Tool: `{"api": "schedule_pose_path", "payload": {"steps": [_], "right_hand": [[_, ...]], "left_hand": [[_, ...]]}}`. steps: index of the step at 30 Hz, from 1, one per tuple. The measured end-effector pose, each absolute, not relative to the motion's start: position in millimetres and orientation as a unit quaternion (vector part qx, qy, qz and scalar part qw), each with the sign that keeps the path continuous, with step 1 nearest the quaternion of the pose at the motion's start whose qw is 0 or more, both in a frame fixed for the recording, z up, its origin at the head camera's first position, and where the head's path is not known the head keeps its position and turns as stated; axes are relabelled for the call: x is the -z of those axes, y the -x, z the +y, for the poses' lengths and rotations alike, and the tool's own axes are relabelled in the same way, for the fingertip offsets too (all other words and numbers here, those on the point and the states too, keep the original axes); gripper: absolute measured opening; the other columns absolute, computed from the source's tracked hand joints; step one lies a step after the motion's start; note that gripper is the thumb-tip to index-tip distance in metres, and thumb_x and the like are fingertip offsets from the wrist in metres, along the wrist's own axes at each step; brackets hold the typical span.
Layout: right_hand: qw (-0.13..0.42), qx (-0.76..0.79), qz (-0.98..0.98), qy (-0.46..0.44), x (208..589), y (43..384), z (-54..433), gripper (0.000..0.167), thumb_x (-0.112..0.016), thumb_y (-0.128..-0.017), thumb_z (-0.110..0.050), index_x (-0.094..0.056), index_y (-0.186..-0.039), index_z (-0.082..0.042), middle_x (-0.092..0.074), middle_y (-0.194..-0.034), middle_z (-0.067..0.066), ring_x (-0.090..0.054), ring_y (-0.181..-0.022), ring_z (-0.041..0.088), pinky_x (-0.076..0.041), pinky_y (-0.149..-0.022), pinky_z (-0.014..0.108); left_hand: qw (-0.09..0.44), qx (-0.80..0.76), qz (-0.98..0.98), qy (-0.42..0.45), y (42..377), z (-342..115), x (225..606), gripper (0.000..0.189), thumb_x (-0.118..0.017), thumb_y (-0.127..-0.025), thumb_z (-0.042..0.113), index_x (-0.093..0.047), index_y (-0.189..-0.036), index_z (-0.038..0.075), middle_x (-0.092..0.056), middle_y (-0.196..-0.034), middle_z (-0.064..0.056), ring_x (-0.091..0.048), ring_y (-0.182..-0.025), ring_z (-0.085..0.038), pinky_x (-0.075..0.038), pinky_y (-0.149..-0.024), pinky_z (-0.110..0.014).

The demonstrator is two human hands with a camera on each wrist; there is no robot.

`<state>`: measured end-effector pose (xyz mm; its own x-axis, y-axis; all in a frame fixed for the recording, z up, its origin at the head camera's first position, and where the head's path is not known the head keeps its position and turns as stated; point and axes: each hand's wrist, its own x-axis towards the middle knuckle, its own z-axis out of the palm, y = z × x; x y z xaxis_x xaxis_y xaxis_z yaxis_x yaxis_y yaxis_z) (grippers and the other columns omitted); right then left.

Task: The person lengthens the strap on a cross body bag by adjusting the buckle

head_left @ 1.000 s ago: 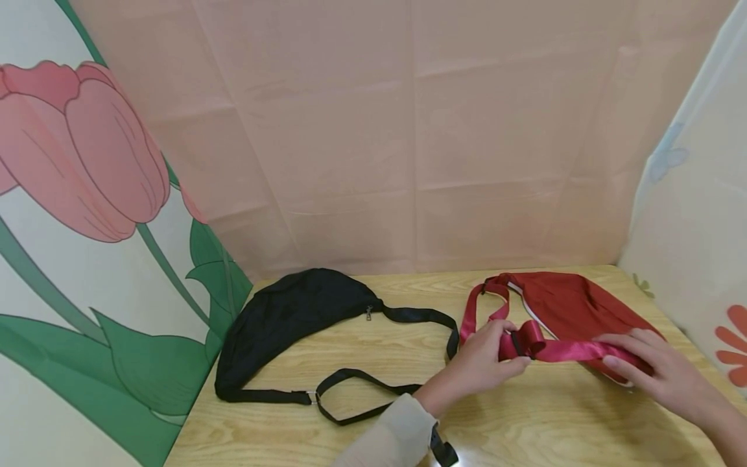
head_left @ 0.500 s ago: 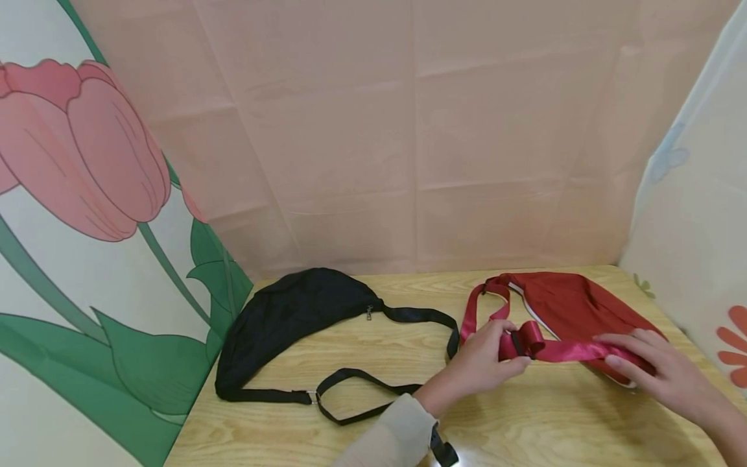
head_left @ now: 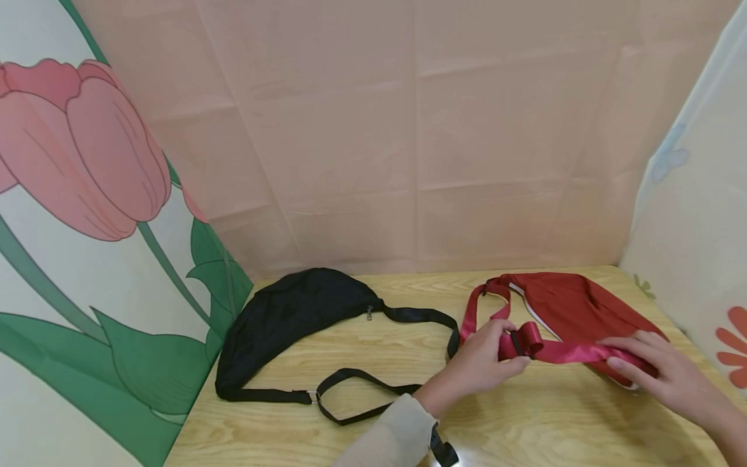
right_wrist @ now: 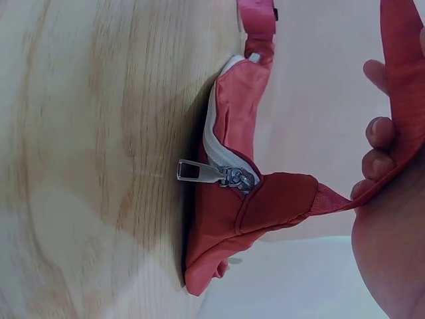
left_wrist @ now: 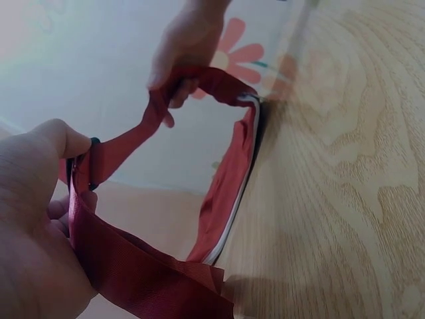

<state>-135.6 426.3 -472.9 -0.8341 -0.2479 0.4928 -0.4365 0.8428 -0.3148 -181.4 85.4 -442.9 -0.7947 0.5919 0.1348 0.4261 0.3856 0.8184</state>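
A red waist bag with a white zipper lies at the right of the table, its shiny strap lifted in front of it. My left hand pinches the strap beside a black slider buckle, where the webbing bunches into a loop. Farther right, my right hand grips the same strap near the bag's end. In the left wrist view, the strap runs from the buckle to the other hand. A metal zipper pull hangs from the bag in the right wrist view, with my curled fingers around the webbing.
A black waist bag lies on the left of the wooden table. Its black strap loops toward my left forearm, and a black buckle end shows at the front. Pink cloth hangs behind the table.
My right hand has shifted very slightly to the right with the strap. The left hand and both bags hold their places.
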Motion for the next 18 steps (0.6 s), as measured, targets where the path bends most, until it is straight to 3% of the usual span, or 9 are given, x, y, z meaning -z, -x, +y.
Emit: {"api": "schedule_pose_path", "payload": {"steps": [18], "right_hand": [[0.221, -0.225, -0.931, -0.182, 473.9, 136.1, 428.4, 0.035, -0.082, -0.082, -0.011, -0.070, -0.112, -0.025, -0.056, -0.095, -0.018, -0.039, -0.093, -0.007, -0.032, -0.072, 0.018]], "left_hand": [[0.088, -0.468, 0.825, -0.304, 182.2, 84.2, 442.6, 0.052, -0.072, -0.095, 0.033, -0.047, -0.138, 0.021, -0.056, -0.121, 0.012, -0.054, -0.097, 0.005, -0.049, -0.078, -0.013]]}}
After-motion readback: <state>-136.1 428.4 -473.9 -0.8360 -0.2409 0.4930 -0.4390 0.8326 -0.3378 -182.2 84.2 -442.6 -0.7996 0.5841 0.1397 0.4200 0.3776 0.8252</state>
